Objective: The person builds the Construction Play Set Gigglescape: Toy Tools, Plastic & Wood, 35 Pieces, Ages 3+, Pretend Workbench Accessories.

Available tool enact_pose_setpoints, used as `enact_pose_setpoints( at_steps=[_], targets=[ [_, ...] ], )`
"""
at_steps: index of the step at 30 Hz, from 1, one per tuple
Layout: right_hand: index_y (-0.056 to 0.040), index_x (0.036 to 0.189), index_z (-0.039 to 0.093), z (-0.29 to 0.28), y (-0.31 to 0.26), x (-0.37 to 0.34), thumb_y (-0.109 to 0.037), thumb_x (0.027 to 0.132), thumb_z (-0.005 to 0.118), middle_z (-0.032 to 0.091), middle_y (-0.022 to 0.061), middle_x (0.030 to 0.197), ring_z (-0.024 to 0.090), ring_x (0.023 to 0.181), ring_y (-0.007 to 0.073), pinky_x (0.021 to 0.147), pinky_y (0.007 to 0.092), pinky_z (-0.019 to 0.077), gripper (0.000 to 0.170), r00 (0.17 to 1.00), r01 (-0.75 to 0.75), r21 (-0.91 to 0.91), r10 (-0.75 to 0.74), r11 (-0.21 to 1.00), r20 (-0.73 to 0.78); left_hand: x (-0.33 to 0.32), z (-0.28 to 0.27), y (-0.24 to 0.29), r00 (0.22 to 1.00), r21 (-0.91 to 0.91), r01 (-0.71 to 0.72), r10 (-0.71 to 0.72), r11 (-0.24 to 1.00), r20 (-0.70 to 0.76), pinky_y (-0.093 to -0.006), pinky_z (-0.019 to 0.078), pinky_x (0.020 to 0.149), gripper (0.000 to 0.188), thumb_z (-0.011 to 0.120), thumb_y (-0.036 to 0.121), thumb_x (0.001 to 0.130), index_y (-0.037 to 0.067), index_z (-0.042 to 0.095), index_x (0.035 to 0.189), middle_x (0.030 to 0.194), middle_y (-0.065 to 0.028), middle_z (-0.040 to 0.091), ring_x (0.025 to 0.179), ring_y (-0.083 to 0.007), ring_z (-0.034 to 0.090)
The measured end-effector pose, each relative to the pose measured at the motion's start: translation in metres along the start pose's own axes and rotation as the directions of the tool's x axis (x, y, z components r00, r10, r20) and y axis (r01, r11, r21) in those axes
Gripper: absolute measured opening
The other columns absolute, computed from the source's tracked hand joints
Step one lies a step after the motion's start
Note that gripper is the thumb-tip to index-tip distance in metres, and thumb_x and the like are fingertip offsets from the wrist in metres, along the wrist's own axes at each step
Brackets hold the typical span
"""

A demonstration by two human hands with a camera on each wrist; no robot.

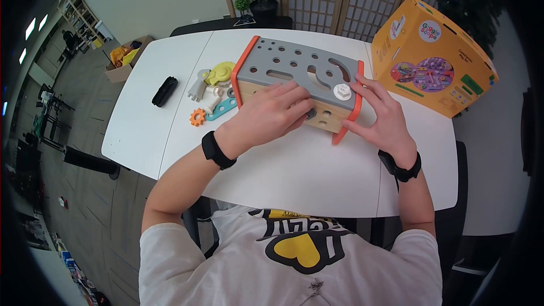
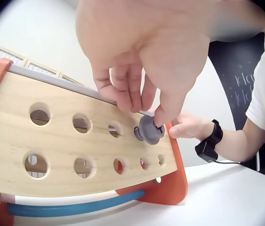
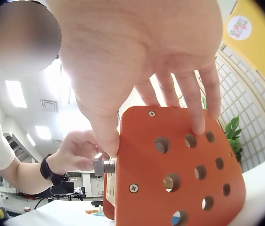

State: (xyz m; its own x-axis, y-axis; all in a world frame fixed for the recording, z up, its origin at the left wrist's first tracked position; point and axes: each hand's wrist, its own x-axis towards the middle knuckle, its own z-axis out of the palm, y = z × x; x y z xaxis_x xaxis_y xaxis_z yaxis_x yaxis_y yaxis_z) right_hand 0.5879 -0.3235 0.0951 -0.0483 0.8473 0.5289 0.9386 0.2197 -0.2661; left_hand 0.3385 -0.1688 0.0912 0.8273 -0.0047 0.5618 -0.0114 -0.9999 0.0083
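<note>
A toy workbench with a grey top, wooden front panel and orange ends stands tilted on the white table. My left hand pinches the head of a grey toy bolt between thumb and fingers. Part of the threaded shaft shows between the head and the front panel in the right wrist view, at a hole near the right end. My right hand holds the orange right end, thumb on its front edge, fingers over the top. A white bolt head sits in the top near these fingers.
Left of the workbench lie an orange gear, a teal strip with holes, a lime-green piece and several other toy parts. A black case lies farther left. A yellow toy box stands at the back right.
</note>
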Motion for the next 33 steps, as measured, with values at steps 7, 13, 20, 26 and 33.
enact_pose_setpoints(
  at_steps=[7, 13, 20, 26, 33],
  targets=[
    [-0.0063, 0.132, 0.065, 0.001, 0.0, -0.001, -0.028, 0.075, 0.087, 0.06, 0.0123, 0.139, 0.067, 0.116, 0.0306, 0.095, 0.0384, 0.0571, 0.065, 1.0, 0.003, 0.018, -0.003, 1.0, -0.002, 0.002, 0.004, -0.001, 1.0, 0.11, -0.007, 0.009, 0.994, -0.024, -0.038, 0.0497, 0.091, 0.035, 0.084, 0.017, 0.079, 0.009, 0.064, 0.107, 0.106, -0.0045, 0.063, 0.103, -0.0252, 0.061],
    [-0.0082, 0.138, 0.061, -0.003, 0.005, -0.004, -0.024, 0.076, 0.083, 0.056, 0.0112, 0.145, 0.064, 0.123, 0.031, 0.102, 0.0391, 0.0546, 0.067, 0.998, -0.019, 0.066, 0.015, 0.998, 0.056, -0.006, -0.023, -0.004, 0.999, 0.163, -0.028, 0.024, 0.986, 0.028, -0.0415, 0.0474, 0.098, 0.046, 0.087, 0.025, 0.078, 0.011, 0.062, 0.115, 0.118, -0.0051, 0.062, 0.113, -0.0251, 0.058],
    [-0.011, 0.146, 0.054, -0.018, 0.028, -0.004, -0.014, 0.078, 0.076, 0.045, 0.0094, 0.159, 0.05, 0.141, 0.0331, 0.114, 0.0427, 0.0458, 0.071, 0.98, -0.11, 0.174, 0.078, 0.979, 0.183, -0.034, -0.068, 0.001, 0.961, 0.249, -0.035, -0.036, 0.968, 0.275, -0.0446, 0.0441, 0.109, 0.061, 0.089, 0.033, 0.073, 0.019, 0.062, 0.125, 0.14, -0.0056, 0.058, 0.132, -0.0258, 0.053],
    [-0.0073, 0.148, 0.052, -0.009, 0.052, -0.01, -0.008, 0.08, 0.072, 0.042, 0.0156, 0.161, 0.053, 0.139, 0.0324, 0.114, 0.0432, 0.0442, 0.072, 0.952, -0.305, 0.533, 0.261, 0.789, 0.159, -0.042, -0.059, 0.012, 0.959, 0.264, -0.139, 0.063, 0.955, 0.276, -0.045, 0.0449, 0.109, 0.047, 0.082, 0.026, 0.08, 0.022, 0.065, 0.124, 0.148, -0.0051, 0.054, 0.136, -0.0248, 0.052],
    [0.0065, 0.139, 0.053, 0.003, 0.088, -0.027, -0.017, 0.092, 0.075, 0.067, 0.0177, 0.127, 0.067, 0.114, 0.0231, 0.104, 0.0375, 0.0515, 0.057, 0.794, -0.585, 0.479, 0.34, 0.655, 0.504, -0.042, -0.042, 0.006, 0.958, 0.315, -0.266, 0.214, 0.911, 0.191, -0.042, 0.0511, 0.099, 0.032, 0.075, 0.016, 0.084, 0.013, 0.068, 0.115, 0.146, -0.0094, 0.057, 0.128, -0.0238, 0.058]
  ],
)
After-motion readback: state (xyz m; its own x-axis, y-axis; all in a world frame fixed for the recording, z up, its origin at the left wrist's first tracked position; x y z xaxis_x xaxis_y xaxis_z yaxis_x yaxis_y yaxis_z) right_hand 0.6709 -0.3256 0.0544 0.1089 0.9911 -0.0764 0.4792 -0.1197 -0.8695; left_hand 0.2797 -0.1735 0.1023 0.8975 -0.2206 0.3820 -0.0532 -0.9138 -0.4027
